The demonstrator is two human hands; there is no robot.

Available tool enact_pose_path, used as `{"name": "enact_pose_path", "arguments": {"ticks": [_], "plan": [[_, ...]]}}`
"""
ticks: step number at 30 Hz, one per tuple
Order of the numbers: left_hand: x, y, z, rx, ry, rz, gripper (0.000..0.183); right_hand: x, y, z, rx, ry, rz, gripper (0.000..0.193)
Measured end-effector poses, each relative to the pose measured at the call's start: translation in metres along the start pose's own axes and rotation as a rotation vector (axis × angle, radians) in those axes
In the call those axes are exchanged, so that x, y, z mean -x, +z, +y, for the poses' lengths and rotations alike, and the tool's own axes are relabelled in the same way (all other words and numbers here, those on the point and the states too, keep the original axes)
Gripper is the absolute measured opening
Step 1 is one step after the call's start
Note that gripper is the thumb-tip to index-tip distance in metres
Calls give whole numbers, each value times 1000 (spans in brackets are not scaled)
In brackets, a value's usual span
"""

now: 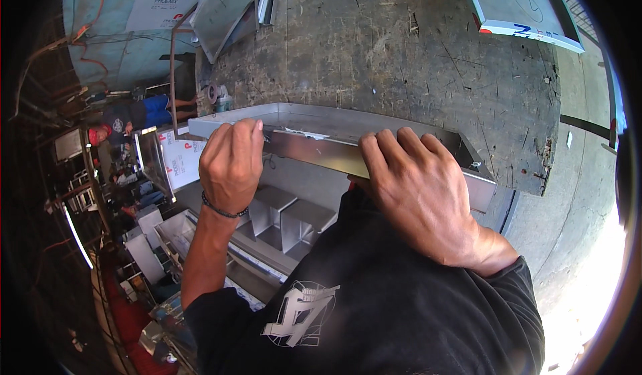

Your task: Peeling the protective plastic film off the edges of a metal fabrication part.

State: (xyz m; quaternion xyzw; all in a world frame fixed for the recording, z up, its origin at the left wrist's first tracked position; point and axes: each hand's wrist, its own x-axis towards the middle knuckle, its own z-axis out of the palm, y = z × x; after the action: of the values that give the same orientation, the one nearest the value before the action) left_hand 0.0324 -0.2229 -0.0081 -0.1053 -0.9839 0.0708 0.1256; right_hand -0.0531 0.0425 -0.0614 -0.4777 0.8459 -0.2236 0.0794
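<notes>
A long, shallow sheet-metal tray with raised walls lies along the near edge of the worktable, its near wall facing me. Ragged bits of whitish film cling to that wall's upper edge. Toward the tray's left end, my left hand is closed in a pinch at the rim; whatever lies between its fingers is hidden. Farther right, my right hand is closed over the near wall, knuckles up, with the fingertips out of sight behind the rim.
The scratched, dark worktable stretches beyond the tray. A metal panel with folded edges rests at its far right, and more sheet pieces lean at the far left. Below left are metal box frames. Another person is in the left background.
</notes>
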Motion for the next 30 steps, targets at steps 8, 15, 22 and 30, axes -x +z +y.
{"name": "enact_pose_path", "arguments": {"ticks": [8,15,22,30], "plan": [[10,0,-3,100,-408,9,10,1,1,-1,13,-20,-1,42],[4,-23,10,270,-511,207,7,5,6,-4,31,-75,125,18],[-11,-33,41,147,436,-107,24,7,8,-9,26,-55,127,18],[-3,-19,43,74,512,-47,13,10,10,-11,42,-57,115,22]]}}
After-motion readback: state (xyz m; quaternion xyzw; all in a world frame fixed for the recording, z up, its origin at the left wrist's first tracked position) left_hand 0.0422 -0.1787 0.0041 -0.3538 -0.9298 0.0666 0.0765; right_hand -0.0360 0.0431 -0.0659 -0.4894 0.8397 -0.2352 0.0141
